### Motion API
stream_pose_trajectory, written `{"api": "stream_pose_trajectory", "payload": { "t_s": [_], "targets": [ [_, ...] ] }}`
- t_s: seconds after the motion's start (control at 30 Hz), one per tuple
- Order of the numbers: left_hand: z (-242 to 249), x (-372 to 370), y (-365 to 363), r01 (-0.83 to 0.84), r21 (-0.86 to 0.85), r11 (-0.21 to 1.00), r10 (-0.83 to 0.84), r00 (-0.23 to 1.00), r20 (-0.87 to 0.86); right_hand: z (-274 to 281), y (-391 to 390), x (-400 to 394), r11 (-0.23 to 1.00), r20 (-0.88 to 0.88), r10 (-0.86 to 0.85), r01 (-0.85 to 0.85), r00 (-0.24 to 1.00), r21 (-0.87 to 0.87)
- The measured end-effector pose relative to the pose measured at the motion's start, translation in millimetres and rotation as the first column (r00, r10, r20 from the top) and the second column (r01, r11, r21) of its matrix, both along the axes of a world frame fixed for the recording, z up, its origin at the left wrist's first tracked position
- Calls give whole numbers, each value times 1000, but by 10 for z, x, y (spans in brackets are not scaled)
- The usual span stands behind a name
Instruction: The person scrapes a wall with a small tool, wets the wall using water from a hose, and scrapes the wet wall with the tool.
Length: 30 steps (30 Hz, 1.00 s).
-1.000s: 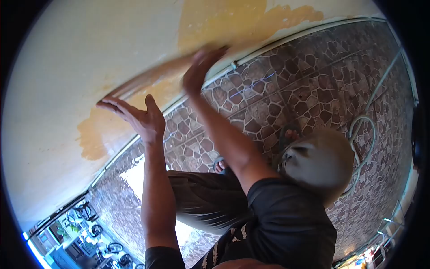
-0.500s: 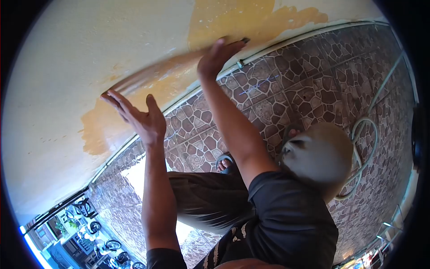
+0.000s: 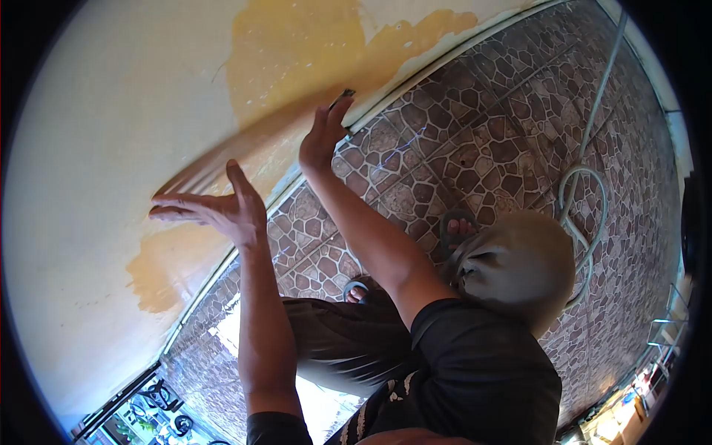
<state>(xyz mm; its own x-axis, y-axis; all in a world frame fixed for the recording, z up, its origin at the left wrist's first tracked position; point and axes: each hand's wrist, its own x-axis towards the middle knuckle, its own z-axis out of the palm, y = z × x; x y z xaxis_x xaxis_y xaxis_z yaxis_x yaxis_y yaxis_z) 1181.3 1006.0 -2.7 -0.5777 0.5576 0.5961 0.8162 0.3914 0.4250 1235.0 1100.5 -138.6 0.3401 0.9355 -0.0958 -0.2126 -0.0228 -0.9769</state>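
The left hand (image 3: 239,216), thumb spread wide and fingers at the yellow-patched wall (image 3: 111,148) in front, could skid if that's slick — and the right hand (image 3: 319,147), whose grip on the dark sliver (image 3: 348,93) by its fingertips I can't make out, might drop it if loose.

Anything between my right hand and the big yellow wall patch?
Possibly: a blurred brown band runs along the wall between your right hand and the yellow patch; shadow or solid, I can't tell.
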Motion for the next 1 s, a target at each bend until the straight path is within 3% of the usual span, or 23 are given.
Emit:
{"api": "stream_pose_trajectory", "payload": {
  "t_s": [0.03, 0.07, 0.1, 0.17, 0.3, 0.37, 0.5, 0.57, 0.63, 0.67, 0.7, 0.73, 0.8, 0.9, 0.97, 1.0],
  "targets": [
    [-10, -6, 22, 8, 2, 1000, -8, 1000, 1, -18, 64, 15, 999, -26, -35, 36, 999, 40],
    [-19, -16, 34, -12, 5, 1000, 12, 1000, -12, 20, -9, 70, 999, 76, 9, -13, 997, 49],
    [-19, 2, 57, -31, 13, 999, 32, 999, -27, 49, -85, 38, 997, 182, 68, -60, 981, -52],
    [-3, 64, 124, -60, 43, 997, 58, 997, 44, 62, -169, -59, 997, 317, 7, -30, 948, 68],
    [-6, 99, 162, -81, 37, 996, 80, 996, 36, 205, -214, -180, 997, 178, 18, -31, 984, 67],
    [-11, 78, 159, -84, 6, 996, 85, 996, -4, 148, 39, -126, 989, 191, -114, 92, 975, 116],
    [34, 97, 17, -41, 6, 999, 41, 998, 37, 254, 777, 408, 979, 79, -202, 203, 976, -9],
    [22, 104, 58, -47, 29, 999, 45, 997, 60, 280, 654, 311, 962, 41, -271, 271, 962, -1],
    [-76, 72, 150, -37, 93, 995, 35, 999, 23, 156, 80, -26, 991, 194, -104, 85, 976, 104],
    [-139, 17, 168, -45, 85, 995, 53, 995, -89, 159, 126, 5, 988, 194, -124, 103, 973, 112],
    [-208, -40, 159, -62, 68, 996, 75, 977, -200, 134, 125, 20, 997, 217, -70, 63, 974, 41],
    [-204, -36, 149, -30, 76, 997, 45, 978, -203, 97, 63, 9, 999, 232, -5, 16, 973, -45],
    [-119, 25, 75, -18, 37, 999, 24, 988, -152, 227, 735, 510, 975, 10, -171, 170, 985, -143],
    [-105, 37, 65, 5, 25, 1000, -2, 996, -91, 361, 802, 585, 971, -23, -213, 209, 977, -116],
    [-167, 23, 165, -114, 50, 992, 119, 987, -109, 120, 211, 183, 998, 195, -58, 63, 979, -17],
    [-200, 11, 192, -138, 53, 989, 144, 980, -136, 78, -96, 6, 995, 294, 77, -54, 953, -88]
  ]
}}
